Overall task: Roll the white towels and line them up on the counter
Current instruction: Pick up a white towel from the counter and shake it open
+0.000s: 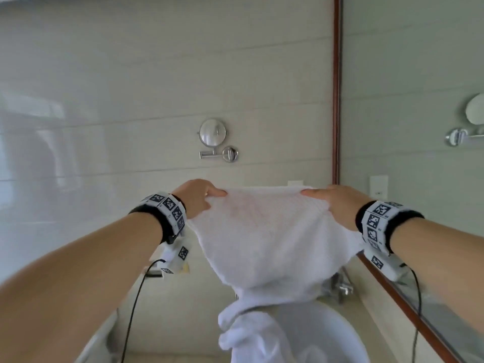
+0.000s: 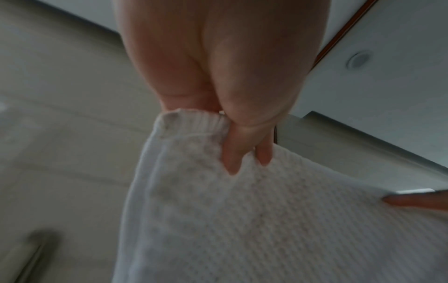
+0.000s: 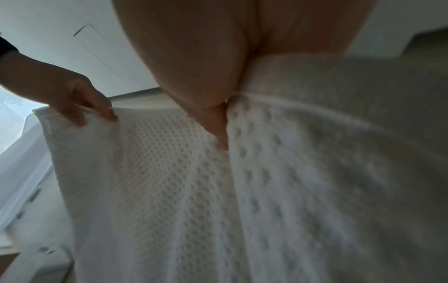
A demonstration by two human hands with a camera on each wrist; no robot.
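A white waffle-weave towel [image 1: 264, 231] hangs in the air in front of me, stretched by its top edge. My left hand [image 1: 201, 197] pinches the upper left corner and my right hand [image 1: 332, 203] pinches the upper right corner. In the left wrist view my left hand [image 2: 242, 153] has its fingers curled over the towel [image 2: 278, 229] hem. In the right wrist view my right hand [image 3: 218, 130] grips the towel [image 3: 181, 191] edge, and the left hand shows at the far corner. The towel's lower end trails down into a bunched white heap [image 1: 248, 334].
A white basin [image 1: 322, 334] sits below the towel, with a chrome tap [image 1: 340, 286] behind it. The beige counter [image 1: 183, 305] runs along the tiled wall. A round shaving mirror [image 1: 212, 132] hangs on the wall. A wood-framed mirror [image 1: 337, 100] stands on the right.
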